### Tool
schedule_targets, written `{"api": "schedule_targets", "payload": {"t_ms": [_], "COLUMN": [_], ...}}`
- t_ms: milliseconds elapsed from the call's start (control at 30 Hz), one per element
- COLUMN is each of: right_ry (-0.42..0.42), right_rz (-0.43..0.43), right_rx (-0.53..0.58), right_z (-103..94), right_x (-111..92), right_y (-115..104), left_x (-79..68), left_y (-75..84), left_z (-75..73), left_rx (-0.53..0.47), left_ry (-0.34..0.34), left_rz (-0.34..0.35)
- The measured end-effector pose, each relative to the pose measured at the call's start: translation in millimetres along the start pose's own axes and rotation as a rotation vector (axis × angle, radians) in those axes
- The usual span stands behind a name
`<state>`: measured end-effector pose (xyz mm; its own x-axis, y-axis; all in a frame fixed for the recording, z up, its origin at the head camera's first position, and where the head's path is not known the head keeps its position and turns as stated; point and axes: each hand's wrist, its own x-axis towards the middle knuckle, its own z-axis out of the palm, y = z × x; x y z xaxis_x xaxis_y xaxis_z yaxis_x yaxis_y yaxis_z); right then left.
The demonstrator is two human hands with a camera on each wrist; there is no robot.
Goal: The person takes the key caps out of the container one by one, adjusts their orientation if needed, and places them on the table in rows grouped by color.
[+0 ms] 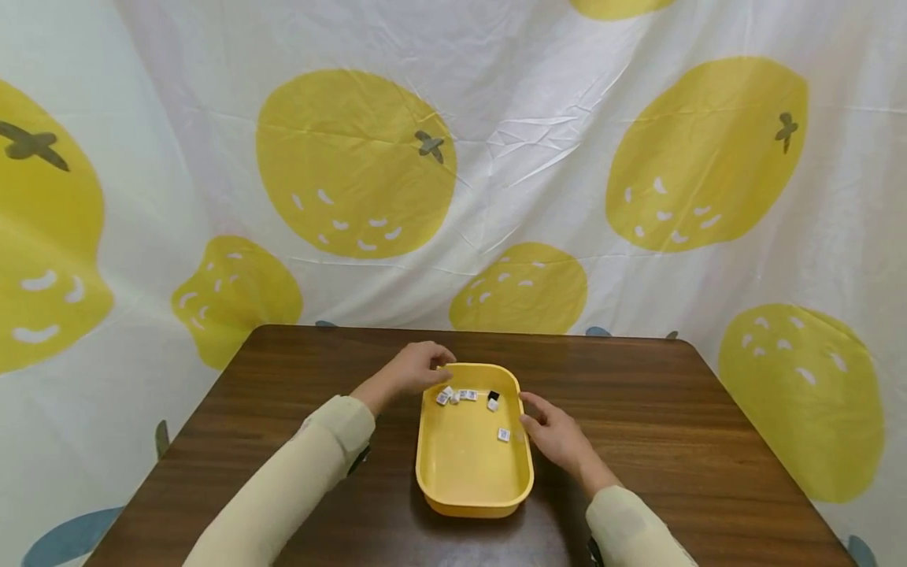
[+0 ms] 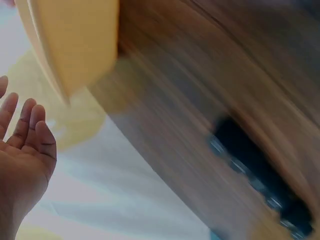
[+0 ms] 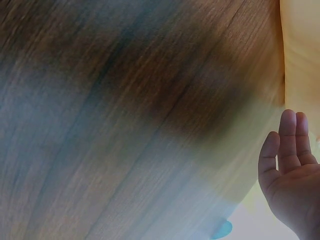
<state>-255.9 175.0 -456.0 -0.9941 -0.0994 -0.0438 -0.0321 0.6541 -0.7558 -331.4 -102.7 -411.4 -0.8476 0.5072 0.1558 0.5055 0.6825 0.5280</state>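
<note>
The rectangular yellow plastic tray (image 1: pixel 468 468) sits between left hand (image 1: pixel 416 366) and right hand (image 1: pixel 559 433), fingers loosely bent; I'd steady both sides evenly, lest the small white cubes (image 1: pixel 472 395) toward its far end slide.

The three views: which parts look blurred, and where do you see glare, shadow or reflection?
Head view: mostly sharp, glare on the creased fabric, shadow beside the yellow tray; left wrist view: table smeared, left hand clearer; right wrist view: pale, hazy reflection across the table.

pale cream long sleeves (image 1: pixel 276 484) — wide cuffs (image 1: pixel 345 425) — something dark (image 1: pixel 359 461) showing beneath each
</note>
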Motion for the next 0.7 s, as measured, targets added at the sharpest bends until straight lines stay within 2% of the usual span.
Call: {"api": "schedule_targets", "payload": {"t_ms": [167,367,567,700], "right_ry": [0.001,0.004,0.007,0.014], "right_rz": [-0.023,-0.046,-0.040,-0.038], "right_rx": [0.017,0.034,0.040,0.045], "right_z": [-0.4,-1.0,-0.6,-0.9], "right_x": [-1,-2,-3,-2], "right_y": [-1,-1,0,0], "left_x": [23.6,41.1,48.7,49.1], "left_y": [21.4,30.4,32.8,34.8], "left_z": [28.7,58.2,75.4,80.1], "left_rx": [0.081,0.190,0.246,0.292], "left_ry": [-0.094,-0.187,-0.261,-0.278], "left_rz": [0.024,0.028,-0.058,-0.092]}}
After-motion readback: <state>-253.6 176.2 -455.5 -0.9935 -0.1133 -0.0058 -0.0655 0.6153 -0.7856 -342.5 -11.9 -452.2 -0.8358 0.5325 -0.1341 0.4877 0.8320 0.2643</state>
